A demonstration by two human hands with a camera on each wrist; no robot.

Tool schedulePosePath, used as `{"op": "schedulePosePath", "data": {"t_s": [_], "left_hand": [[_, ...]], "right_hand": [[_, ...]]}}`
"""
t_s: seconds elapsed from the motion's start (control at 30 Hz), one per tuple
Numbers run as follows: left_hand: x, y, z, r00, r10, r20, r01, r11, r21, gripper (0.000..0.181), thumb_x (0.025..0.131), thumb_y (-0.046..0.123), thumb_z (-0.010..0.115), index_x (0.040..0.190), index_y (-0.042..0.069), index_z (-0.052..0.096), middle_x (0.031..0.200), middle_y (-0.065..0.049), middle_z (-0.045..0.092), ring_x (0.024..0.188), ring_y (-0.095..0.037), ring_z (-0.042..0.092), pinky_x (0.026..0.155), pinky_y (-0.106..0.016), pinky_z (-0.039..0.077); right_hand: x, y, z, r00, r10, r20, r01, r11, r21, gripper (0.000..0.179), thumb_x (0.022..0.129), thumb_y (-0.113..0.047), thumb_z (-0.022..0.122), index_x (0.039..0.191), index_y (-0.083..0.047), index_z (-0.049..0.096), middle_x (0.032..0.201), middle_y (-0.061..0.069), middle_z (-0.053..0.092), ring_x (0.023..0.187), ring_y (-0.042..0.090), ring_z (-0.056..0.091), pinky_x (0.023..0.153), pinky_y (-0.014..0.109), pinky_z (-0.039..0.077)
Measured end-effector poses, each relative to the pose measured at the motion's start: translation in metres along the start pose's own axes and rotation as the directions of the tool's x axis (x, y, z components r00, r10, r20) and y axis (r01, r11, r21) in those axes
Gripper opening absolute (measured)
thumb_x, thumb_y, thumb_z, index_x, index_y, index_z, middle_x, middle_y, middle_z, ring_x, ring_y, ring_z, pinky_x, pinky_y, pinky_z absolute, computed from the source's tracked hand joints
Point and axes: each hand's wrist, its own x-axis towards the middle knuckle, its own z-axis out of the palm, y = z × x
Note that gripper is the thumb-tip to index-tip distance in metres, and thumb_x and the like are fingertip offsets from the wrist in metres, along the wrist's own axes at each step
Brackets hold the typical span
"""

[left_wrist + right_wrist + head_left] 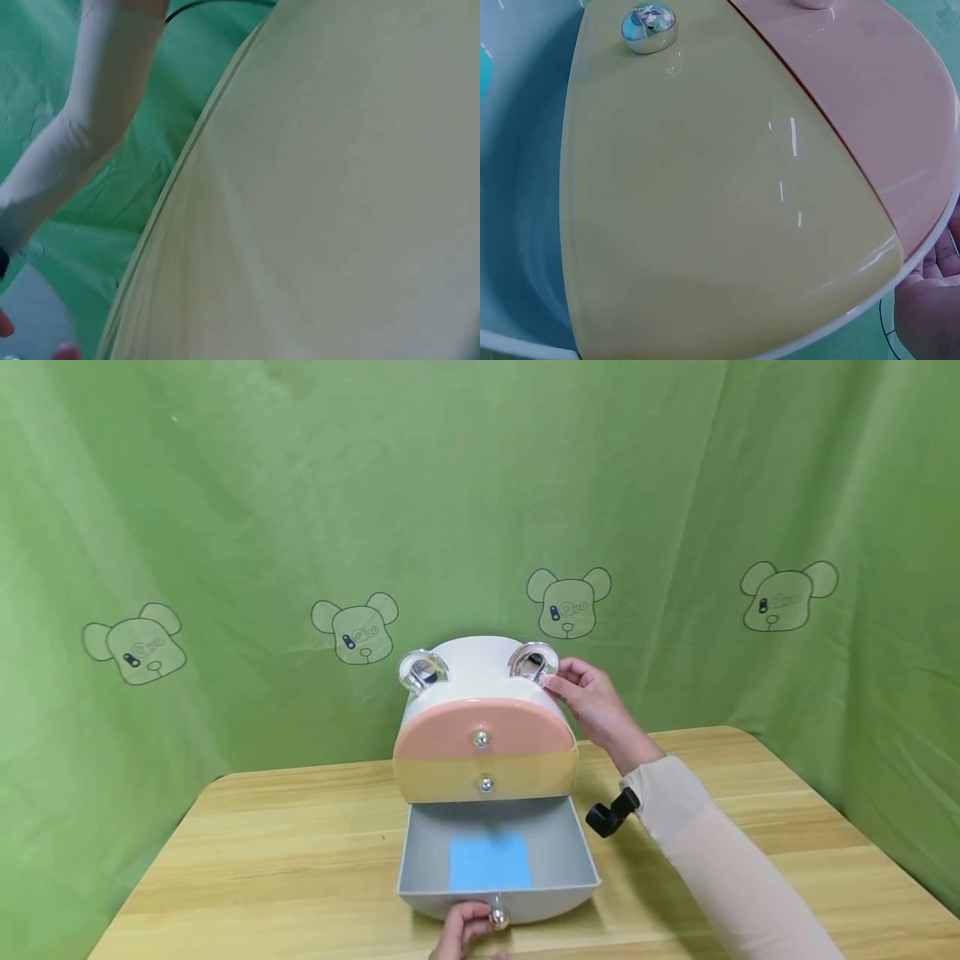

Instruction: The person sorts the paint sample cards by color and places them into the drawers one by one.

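Observation:
A small bear-shaped drawer box [480,664] stands on the table, with two shiny silver ears. Its bottom grey drawer [427,827] is pulled out, and a blue paper square [491,862] lies inside. My left hand [459,931] is at the drawer front, fingers curled beside the silver knob [499,917]; the thumb is mostly cut off by the frame. My right hand [596,700] pinches the box's right ear [534,662], thumb in front. In the right wrist view, the yellow drawer front [705,187] and pink drawer front [877,97] are closed; part of the right palm [930,307] shows.
The wooden table [300,843] extends around the box. Behind it hangs a green curtain [450,485] printed with bear heads. A black clip-like piece [611,812] is on the right wrist. Pale cloth [315,187] fills most of the left wrist view.

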Motion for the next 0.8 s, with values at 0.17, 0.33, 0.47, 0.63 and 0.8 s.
{"op": "schedulePosePath", "data": {"t_s": [0.17, 0.33, 0.47, 0.63, 0.8], "left_hand": [[0.013, 0.011, 0.012, 0.933, -0.251, -0.258, 0.204, 0.96, -0.193, 0.037, 0.081, 0.0, 0.066, 0.112, -0.004, 0.047, 0.099, -0.014, 0.065, 0.06, -0.022, 0.065, 0.058, -0.034, 0.057], [0.027, 0.011, 0.018, 0.879, -0.271, -0.393, 0.214, 0.96, -0.183, 0.032, 0.083, 0.012, 0.069, 0.108, -0.001, 0.053, 0.092, -0.012, 0.07, 0.058, -0.018, 0.066, 0.05, -0.029, 0.055], [0.035, 0.011, 0.018, 0.866, -0.287, -0.409, 0.221, 0.954, -0.203, 0.031, 0.084, 0.015, 0.069, 0.106, -0.003, 0.056, 0.093, -0.012, 0.07, 0.058, -0.015, 0.066, 0.052, -0.029, 0.056], [0.044, 0.011, 0.018, 0.864, -0.315, -0.392, 0.234, 0.942, -0.24, 0.032, 0.085, 0.016, 0.069, 0.106, -0.005, 0.059, 0.095, -0.014, 0.07, 0.061, -0.011, 0.065, 0.057, -0.028, 0.057], [0.053, 0.009, 0.018, 0.863, -0.313, -0.396, 0.208, 0.935, -0.286, 0.026, 0.084, 0.011, 0.068, 0.103, -0.005, 0.059, 0.093, -0.011, 0.071, 0.063, -0.01, 0.065, 0.058, -0.026, 0.056]], "right_hand": [[0.0, 0.001, -0.001, 1.0, -0.005, 0.0, 0.005, 1.0, -0.004, 0.013, 0.086, -0.001, 0.063, 0.086, -0.013, 0.058, 0.083, -0.004, 0.061, 0.076, 0.007, 0.057, 0.073, 0.016, 0.052], [0.001, 0.001, -0.001, 1.0, -0.017, 0.007, 0.017, 1.0, 0.004, 0.014, 0.086, 0.0, 0.062, 0.084, -0.013, 0.058, 0.081, -0.004, 0.06, 0.074, 0.007, 0.057, 0.071, 0.015, 0.051], [0.002, 0.001, 0.0, 1.0, -0.02, 0.004, 0.02, 1.0, 0.006, 0.016, 0.087, 0.002, 0.06, 0.083, -0.013, 0.058, 0.08, -0.004, 0.059, 0.073, 0.006, 0.056, 0.07, 0.015, 0.051], [0.003, 0.001, -0.001, 1.0, -0.024, 0.003, 0.024, 1.0, -0.005, 0.017, 0.088, 0.003, 0.058, 0.084, -0.013, 0.058, 0.079, -0.005, 0.06, 0.073, 0.006, 0.056, 0.07, 0.015, 0.051], [0.003, 0.001, -0.001, 1.0, -0.013, -0.002, 0.013, 1.0, -0.011, 0.016, 0.088, 0.003, 0.058, 0.085, -0.012, 0.057, 0.081, -0.004, 0.061, 0.074, 0.006, 0.057, 0.071, 0.015, 0.051]]}}
